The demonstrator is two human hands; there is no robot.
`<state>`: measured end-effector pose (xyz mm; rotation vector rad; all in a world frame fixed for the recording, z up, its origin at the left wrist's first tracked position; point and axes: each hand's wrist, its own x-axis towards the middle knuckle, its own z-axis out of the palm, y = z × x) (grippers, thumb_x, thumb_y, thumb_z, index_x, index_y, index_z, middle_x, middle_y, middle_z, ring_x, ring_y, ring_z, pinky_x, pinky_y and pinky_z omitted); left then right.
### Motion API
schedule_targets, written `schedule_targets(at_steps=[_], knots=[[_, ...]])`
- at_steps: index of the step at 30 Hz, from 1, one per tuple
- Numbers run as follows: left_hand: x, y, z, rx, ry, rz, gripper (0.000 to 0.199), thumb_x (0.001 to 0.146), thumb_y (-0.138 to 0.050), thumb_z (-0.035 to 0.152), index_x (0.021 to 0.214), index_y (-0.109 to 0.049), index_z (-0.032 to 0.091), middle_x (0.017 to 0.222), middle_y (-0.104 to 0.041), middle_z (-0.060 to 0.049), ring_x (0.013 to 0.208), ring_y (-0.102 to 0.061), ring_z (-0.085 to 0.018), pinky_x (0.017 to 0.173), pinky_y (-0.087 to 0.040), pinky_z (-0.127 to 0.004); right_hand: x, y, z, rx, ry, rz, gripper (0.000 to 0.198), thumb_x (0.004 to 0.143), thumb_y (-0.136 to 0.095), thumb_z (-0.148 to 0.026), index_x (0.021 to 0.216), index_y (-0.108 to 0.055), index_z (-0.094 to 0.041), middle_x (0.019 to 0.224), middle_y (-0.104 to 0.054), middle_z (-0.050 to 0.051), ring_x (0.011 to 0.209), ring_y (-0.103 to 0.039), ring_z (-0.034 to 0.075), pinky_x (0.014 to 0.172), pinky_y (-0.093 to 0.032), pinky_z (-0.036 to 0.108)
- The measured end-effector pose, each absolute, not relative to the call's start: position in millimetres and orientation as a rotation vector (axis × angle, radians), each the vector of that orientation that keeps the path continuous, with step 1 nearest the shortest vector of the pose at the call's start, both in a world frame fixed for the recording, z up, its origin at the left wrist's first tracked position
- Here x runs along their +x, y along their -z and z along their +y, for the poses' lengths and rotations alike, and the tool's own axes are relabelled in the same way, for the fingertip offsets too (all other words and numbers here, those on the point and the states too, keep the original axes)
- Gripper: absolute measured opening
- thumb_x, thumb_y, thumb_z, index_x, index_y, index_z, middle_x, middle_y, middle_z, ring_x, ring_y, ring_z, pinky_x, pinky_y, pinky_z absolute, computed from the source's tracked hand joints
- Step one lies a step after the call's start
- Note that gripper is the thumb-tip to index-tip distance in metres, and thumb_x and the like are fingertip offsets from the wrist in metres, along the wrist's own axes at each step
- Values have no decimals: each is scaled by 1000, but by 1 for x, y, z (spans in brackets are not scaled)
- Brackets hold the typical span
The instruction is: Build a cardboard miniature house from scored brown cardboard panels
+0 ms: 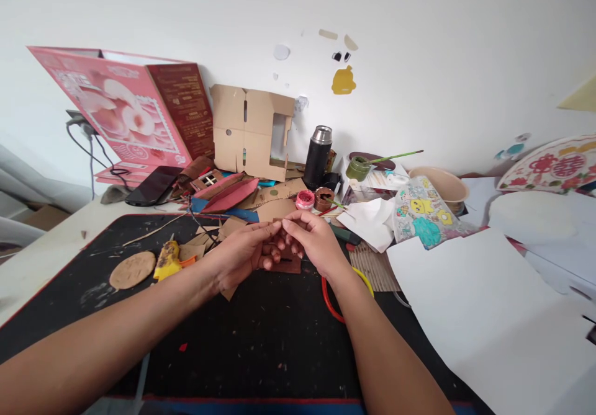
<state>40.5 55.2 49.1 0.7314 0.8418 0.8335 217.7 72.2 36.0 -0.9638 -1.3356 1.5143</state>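
My left hand (251,247) and my right hand (313,238) meet at the fingertips over the middle of the black mat (261,340). Both are closed in a pinch, thumbs against forefingers. Whatever lies between the fingertips is too small or hidden to name. Just beneath the hands is a brown painted piece of cardboard (287,266), partly covered by them. Left of my left hand lie a yellow glue gun (167,261) with an orange trigger and a round tan disc (133,270). A red ring (329,303) shows beside my right wrist, along with a yellow ring (365,280).
Open paint jars (305,200) and a black thermos (318,157) stand behind the hands. Cardboard scraps and a red boat-like model (230,195) lie back left, before a pink box (125,111). White paper sheets (475,297) cover the right side. Corrugated cardboard (377,269) lies nearer.
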Motion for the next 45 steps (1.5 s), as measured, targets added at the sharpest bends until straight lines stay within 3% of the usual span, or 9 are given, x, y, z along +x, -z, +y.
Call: schedule_targets(at_steps=[13,25,31,41,45], knots=[[42,-55,49,828,-958,950,43,68,-95,47,76,-65,17,67,-65,0,56,-59,-11,43,-41,-18,216,-39,69,-971,-1464,-1452,27,91,-69,-47,98,-63,-21,68,-65,-4,49,-56,11,42,-39,22],[27,-59,49,1184,-1010,1127,31,81,-79,47,74,-67,20,61,-64,1,52,-55,-12,48,-41,-23,211,-39,64,-977,-1359,-1584,23,94,-65,-44,93,-64,-21,58,-57,-7,46,-53,11,49,-40,24],[18,-63,52,1161,-1131,1199,36,76,-81,51,71,-63,20,62,-63,0,52,-54,-13,46,-38,-23,213,-40,65,-1003,-1394,-1493,29,93,-66,-51,94,-61,-23,54,-55,-9,42,-48,11,45,-38,24],[18,-65,47,1332,-996,1210,38,83,-77,54,74,-61,21,60,-61,2,51,-52,-13,52,-42,-25,209,-38,65,-982,-1473,-1518,37,93,-67,-54,107,-65,-20,66,-62,-5,49,-57,11,44,-38,22],[21,-64,46,1392,-968,1210,36,86,-75,53,75,-63,21,59,-59,3,50,-52,-13,52,-42,-25,209,-35,65,-985,-1474,-1542,31,93,-68,-51,100,-64,-21,66,-62,-5,50,-57,12,46,-40,23]])
